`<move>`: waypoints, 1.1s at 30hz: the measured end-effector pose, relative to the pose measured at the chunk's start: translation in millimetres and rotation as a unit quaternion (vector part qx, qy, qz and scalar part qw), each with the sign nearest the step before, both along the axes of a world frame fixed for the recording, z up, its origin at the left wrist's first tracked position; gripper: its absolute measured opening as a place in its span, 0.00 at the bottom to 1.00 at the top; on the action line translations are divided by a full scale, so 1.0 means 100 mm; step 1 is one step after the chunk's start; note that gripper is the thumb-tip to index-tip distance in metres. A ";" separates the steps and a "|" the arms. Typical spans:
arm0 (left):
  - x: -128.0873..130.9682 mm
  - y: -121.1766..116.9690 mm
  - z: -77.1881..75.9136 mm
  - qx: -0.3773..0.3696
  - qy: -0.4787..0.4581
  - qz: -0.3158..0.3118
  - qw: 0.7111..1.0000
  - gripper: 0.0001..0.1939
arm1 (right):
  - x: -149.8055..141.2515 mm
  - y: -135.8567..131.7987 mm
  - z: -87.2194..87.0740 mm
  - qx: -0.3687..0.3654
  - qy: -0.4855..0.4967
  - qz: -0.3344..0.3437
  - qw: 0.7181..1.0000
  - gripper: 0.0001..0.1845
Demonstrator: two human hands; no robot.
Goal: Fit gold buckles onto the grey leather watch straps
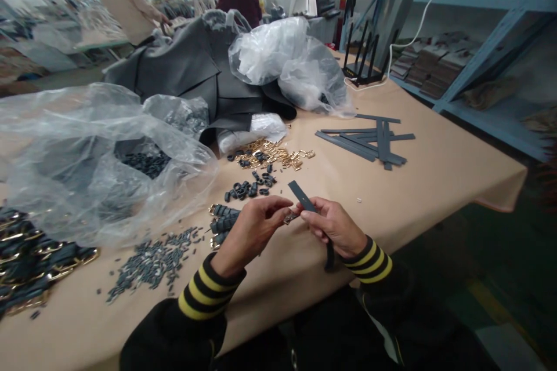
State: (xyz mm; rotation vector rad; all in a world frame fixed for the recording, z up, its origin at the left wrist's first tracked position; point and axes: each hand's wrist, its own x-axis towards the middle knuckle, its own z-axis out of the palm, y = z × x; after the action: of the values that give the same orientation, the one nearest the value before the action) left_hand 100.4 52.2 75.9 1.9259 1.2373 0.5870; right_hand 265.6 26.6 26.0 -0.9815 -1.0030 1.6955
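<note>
A dark strap (300, 195) is jutting past the fingertips of our right hand (334, 223), which are clamping it above a tan table (444, 171); our left hand (255, 229) is pinching a metal piece (289, 218) just beside it. Beyond, we are seeing black loops (242, 190) and gold buckles (270, 155).

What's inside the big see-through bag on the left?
In the big clear plastic bag, you can see a heap of little dark pieces. Wrinkled, cloudy plastic covers the rest, so I can't tell what lies deeper down.
</note>
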 end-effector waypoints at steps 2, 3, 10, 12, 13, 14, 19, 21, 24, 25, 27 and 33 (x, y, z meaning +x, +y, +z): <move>-0.06 -0.12 -0.02 -0.030 -0.036 0.015 0.999 0.11 | -0.10 -0.04 -0.01 -0.003 -0.020 0.028 0.999 0.13; -0.09 -0.17 -0.04 -0.035 -0.044 0.026 0.998 0.11 | -0.15 -0.05 -0.02 -0.003 -0.032 0.039 0.999 0.13; -0.15 -0.45 -0.21 0.135 0.074 0.043 0.987 0.09 | -0.35 -0.14 -0.03 0.102 -0.201 0.016 0.974 0.10; -0.14 -0.52 -0.24 0.157 0.077 0.064 0.982 0.10 | -0.39 -0.16 -0.01 0.144 -0.251 -0.017 0.957 0.08; -0.15 -0.54 -0.24 0.153 0.067 0.081 0.983 0.10 | -0.40 -0.17 0.00 0.151 -0.256 -0.021 0.955 0.07; -0.15 -0.56 -0.24 0.139 0.051 0.097 0.984 0.10 | -0.41 -0.19 0.00 0.148 -0.248 -0.012 0.957 0.07; -0.26 -0.58 -0.18 0.005 -0.062 0.116 0.991 0.08 | -0.42 -0.24 -0.03 0.070 -0.134 0.099 0.984 0.10; -0.29 -0.59 -0.15 -0.036 -0.091 0.120 0.988 0.08 | -0.42 -0.25 -0.05 0.051 -0.114 0.118 0.985 0.12; -0.30 -0.61 -0.13 -0.066 -0.108 0.123 0.984 0.09 | -0.44 -0.26 -0.06 0.052 -0.108 0.121 0.985 0.15; -0.31 -0.62 -0.13 -0.070 -0.112 0.123 0.984 0.09 | -0.44 -0.26 -0.06 0.052 -0.107 0.122 0.985 0.16; -0.31 -0.63 -0.14 -0.075 -0.118 0.125 0.982 0.09 | -0.44 -0.25 -0.05 0.055 -0.096 0.134 0.985 0.15; -0.31 -0.63 -0.17 -0.083 -0.142 0.135 0.977 0.10 | -0.46 -0.24 -0.08 0.064 -0.063 0.121 0.989 0.13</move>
State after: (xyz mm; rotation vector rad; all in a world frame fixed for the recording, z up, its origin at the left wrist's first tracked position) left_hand 68.9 -11.0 58.7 1.4870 1.3235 0.8401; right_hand 219.7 2.1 17.8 -0.9212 -1.3436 1.7546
